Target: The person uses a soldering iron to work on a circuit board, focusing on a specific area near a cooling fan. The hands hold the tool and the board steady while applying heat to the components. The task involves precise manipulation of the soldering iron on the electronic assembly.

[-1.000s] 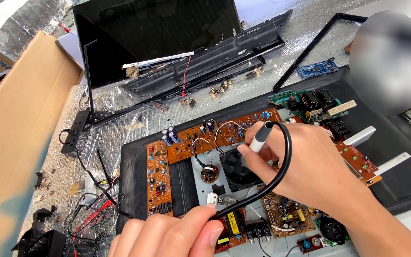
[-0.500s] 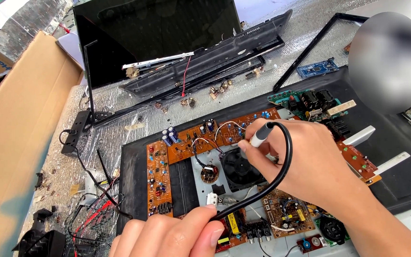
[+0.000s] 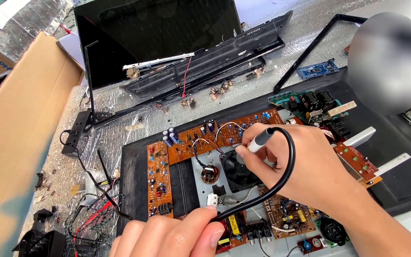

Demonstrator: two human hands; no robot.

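The slim grey pen-shaped tool with a black cable [image 3: 261, 139] sits at the centre of the scene, above the orange-brown circuit board [image 3: 224, 135] mounted in the open black chassis [image 3: 134, 162]. The right hand [image 3: 305, 166] grips the tool near its upper end; the fingers [image 3: 250, 143] are pressed together around the barrel, pinching it. The tip is hidden behind the fingers, so contact with the board cannot be confirmed.

The black cable [image 3: 288, 166] leaves the top of the tool, arcs to the right over the back of the right hand, then runs down and to the left to the near edge. There the left hand [image 3: 167, 238] holds it, with the thumb pressed against the curled fingers and the cable pinched between them.

Just below the tool tip area lies a round black fan [image 3: 239, 173] set in a grey metal plate. To its left is a small copper-wound coil [image 3: 210, 174]. A narrow orange-brown board strip [image 3: 158, 181] runs along the left side of the chassis. Blue cylindrical capacitors [image 3: 170, 138] stand at the far-left corner of the main board. A green board with black blocks [image 3: 305, 102] lies to the far right.

The chassis rests on a silver foil-covered surface [image 3: 120, 128]. A dismantled black screen panel [image 3: 158, 33] lies at the far side. A brown cardboard box flap [image 3: 15, 143] stands at the left. Red and black wires [image 3: 96, 209] lie at the near left.
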